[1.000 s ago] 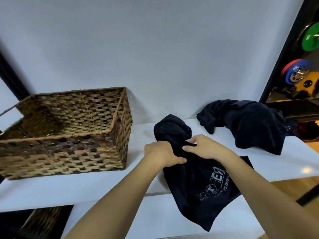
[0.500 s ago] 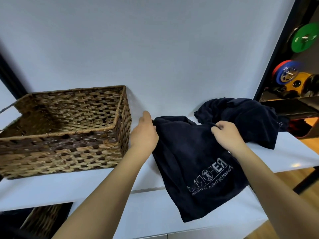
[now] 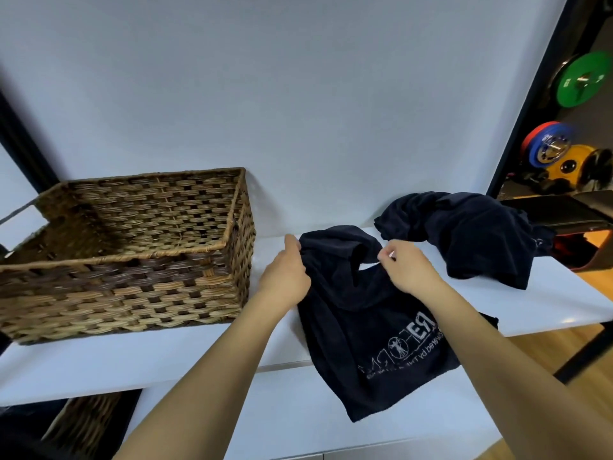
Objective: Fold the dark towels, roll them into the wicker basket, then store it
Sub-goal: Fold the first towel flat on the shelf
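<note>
towel (image 3: 371, 313) first: the one being worked lies on the white shelf (image 3: 166, 353), just right of the wicker basket (image 3: 122, 247), its printed end hanging over the front edge. half a second ago it was pulled out fairly flat between the two hands; now its top edge has slackened and bunched, with a loose loop of cloth standing up between them. the left hand (image 3: 287, 277) grips the top left corner, fingers closed on the fabric. the right hand (image 3: 409, 270) has come inward and pinches the upper edge beside that loop, thumb and fingers pressed together on the cloth. the hands are nearer each other than before, though not touching.

my reading is that the grip is being reset along the top edge so a proper fold can begin; no clean fold exists yet. the basket holds nothing visible, and a second dark towel (image 3: 464, 237) sits crumpled further right on the shelf, untouched. most of the task remains: folding, rolling, loading, storing.
</note>
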Motion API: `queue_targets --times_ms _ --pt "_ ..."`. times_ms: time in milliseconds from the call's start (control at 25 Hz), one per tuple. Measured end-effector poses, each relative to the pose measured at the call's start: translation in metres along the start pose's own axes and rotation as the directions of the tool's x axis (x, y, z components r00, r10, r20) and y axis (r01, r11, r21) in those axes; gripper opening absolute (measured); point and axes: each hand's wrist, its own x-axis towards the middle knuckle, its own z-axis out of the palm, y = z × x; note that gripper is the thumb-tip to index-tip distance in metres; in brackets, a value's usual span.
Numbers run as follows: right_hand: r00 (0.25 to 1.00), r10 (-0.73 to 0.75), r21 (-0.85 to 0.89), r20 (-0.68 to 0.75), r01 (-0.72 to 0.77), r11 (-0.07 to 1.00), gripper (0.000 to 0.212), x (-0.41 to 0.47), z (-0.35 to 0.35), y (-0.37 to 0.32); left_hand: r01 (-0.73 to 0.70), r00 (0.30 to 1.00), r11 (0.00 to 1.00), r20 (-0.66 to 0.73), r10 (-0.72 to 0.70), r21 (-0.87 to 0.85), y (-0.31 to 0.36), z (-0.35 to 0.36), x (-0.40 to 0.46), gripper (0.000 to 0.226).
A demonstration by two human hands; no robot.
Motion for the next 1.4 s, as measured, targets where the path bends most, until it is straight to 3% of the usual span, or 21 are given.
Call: queue_targets --times_ms 40,120,200,320,440,560,680,760,880,960,1040,1120,1160,1200,1280,1360,1400 --pt "0.994 -0.016 0.125 -0.109 0.03 0.992 0.012 0.003 -0.007 -0.002 -0.002 0.999 1.0 -0.044 0.002 0.015 0.002 -0.01 0.001 0.037" --pt "0.978 -0.053 0.168 -0.2 0.088 0.982 0.004 0.008 -0.018 0.0 0.025 0.999 0.966 0.04 -0.037 0.259 0.007 -0.027 0.002 0.037" --pt "0.988 -0.136 0.022 -0.078 0.138 0.99 0.012 0.006 -0.02 0.012 0.011 0.991 0.904 0.117 -0.068 0.428 0.012 -0.028 0.003 0.036" --pt "0.97 -0.158 -0.093 0.186 0.178 0.98 0.027 -0.015 -0.013 0.027 -0.239 0.97 0.951 0.01 0.242 0.195 0.025 -0.006 0.014 0.036" --pt "0.959 -0.126 -0.075 0.254 0.15 0.986 0.036 -0.035 -0.012 0.042 -0.462 0.886 0.886 0.057 0.46 0.034 0.047 0.026 0.038 0.037" --pt "0.97 -0.142 -0.192 0.199 0.181 0.965 0.044 -0.052 -0.019 0.064 -0.466 0.883 0.852 0.18 0.433 0.237 0.067 0.048 0.066 0.048" --pt "0.978 -0.143 -0.307 0.155 0.185 0.933 0.021 -0.066 -0.034 0.083 -0.412 0.911 0.773 0.209 0.355 0.483 0.081 0.063 0.093 0.05" --pt "0.985 -0.123 -0.405 0.124 0.164 0.899 0.01 -0.072 -0.041 0.085 -0.369 0.928 0.751 0.175 0.329 0.547 0.086 0.072 0.105 0.038" --pt "0.994 -0.089 -0.589 0.065 0.11 0.8 0.016 -0.072 -0.043 0.081 -0.317 0.947 0.712 0.167 0.275 0.627 0.089 0.08 0.115 0.034" --pt "1.0 -0.021 -0.552 0.015 0.026 0.834 0.018 -0.07 -0.049 0.075 -0.337 0.934 0.695 0.133 0.331 0.635 0.088 0.078 0.119 0.028" --pt "0.998 -0.019 -0.452 -0.064 -0.012 0.892 0.015 -0.064 -0.054 0.066 -0.332 0.932 0.826 0.022 0.363 0.455 0.087 0.067 0.119 0.02" --pt "0.985 -0.037 -0.229 -0.167 -0.002 0.973 0.01 -0.048 -0.06 0.056 -0.27 0.956 0.963 -0.117 0.268 0.0 0.093 0.039 0.119 0.018" --pt "0.974 -0.047 -0.06 -0.22 0.035 0.998 0.009 -0.037 -0.064 0.047 -0.232 0.966 0.943 -0.167 0.195 -0.239 0.097 0.018 0.122 0.015" --pt "0.959 -0.063 0.104 -0.277 0.095 0.99 0.011 -0.027 -0.07 0.035 -0.203 0.972 0.868 -0.203 0.121 -0.453 0.102 -0.007 0.125 0.012" --pt "0.909 -0.098 0.349 -0.404 0.253 0.902 0.018 -0.013 -0.086 0.003 -0.205 0.965 0.593 -0.261 -0.009 -0.779 0.109 -0.062 0.122 0.01" --pt "0.856 -0.091 0.517 -0.509 0.388 0.763 0.023 -0.009 -0.102 -0.028 -0.262 0.951 0.323 -0.301 -0.075 -0.909 0.113 -0.107 0.109 0.009" --pt "0.84 -0.069 0.578 -0.538 0.427 0.695 0.024 -0.007 -0.105 -0.037 -0.277 0.946 0.26 -0.309 -0.093 -0.925 0.112 -0.121 0.102 0.009"
